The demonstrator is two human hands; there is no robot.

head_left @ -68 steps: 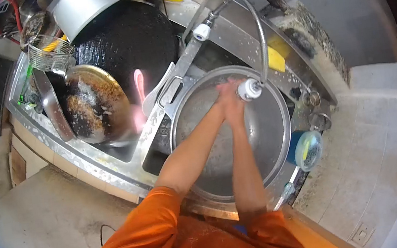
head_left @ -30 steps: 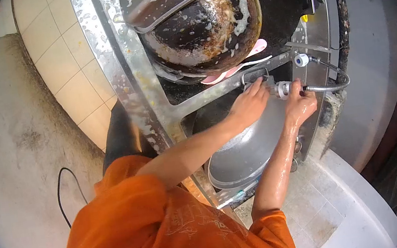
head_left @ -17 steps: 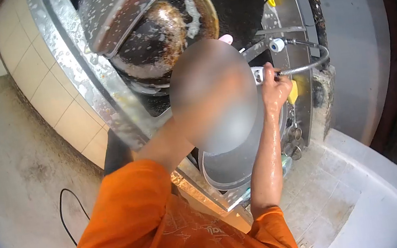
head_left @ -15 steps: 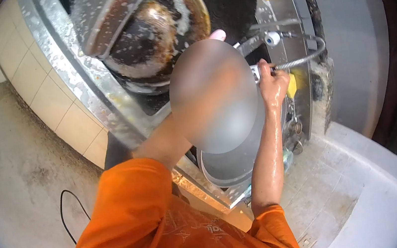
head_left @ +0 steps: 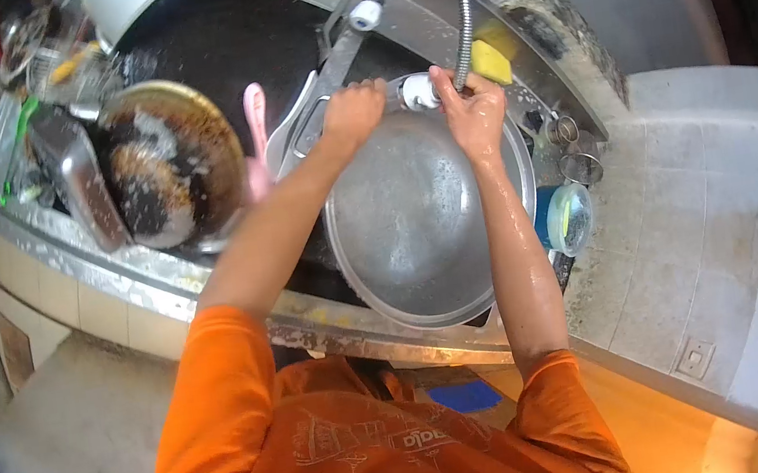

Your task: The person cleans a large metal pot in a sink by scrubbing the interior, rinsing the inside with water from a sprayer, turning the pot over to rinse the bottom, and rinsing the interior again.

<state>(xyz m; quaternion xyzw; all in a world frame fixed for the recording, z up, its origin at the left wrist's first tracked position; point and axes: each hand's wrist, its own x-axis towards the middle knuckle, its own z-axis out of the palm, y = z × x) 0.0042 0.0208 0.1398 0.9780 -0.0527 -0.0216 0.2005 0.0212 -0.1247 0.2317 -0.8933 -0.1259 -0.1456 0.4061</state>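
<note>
A large round metal pan (head_left: 415, 222) fills the right-hand sink, with its hollow side up. My left hand (head_left: 355, 110) is closed at the pan's far left rim, beside a metal loop handle (head_left: 311, 123). Its fingertips are turned away from view. My right hand (head_left: 475, 117) grips a white spray nozzle (head_left: 419, 92) at the far rim, thumb on top. A flexible metal hose (head_left: 463, 20) runs up from it. Water wets my right forearm.
A scorched pan (head_left: 182, 119) and a metal tray (head_left: 76, 171) lie at left. A pink handle (head_left: 256, 119) rises between the pans. A yellow sponge (head_left: 490, 62), a second white tap head (head_left: 365, 15) and a blue tub (head_left: 569, 221) are around the sink.
The view has swung, so the sink items appear farther left. My left hand, blurred earlier, now shows at the pan's rim. My right hand still has the nozzle.
</note>
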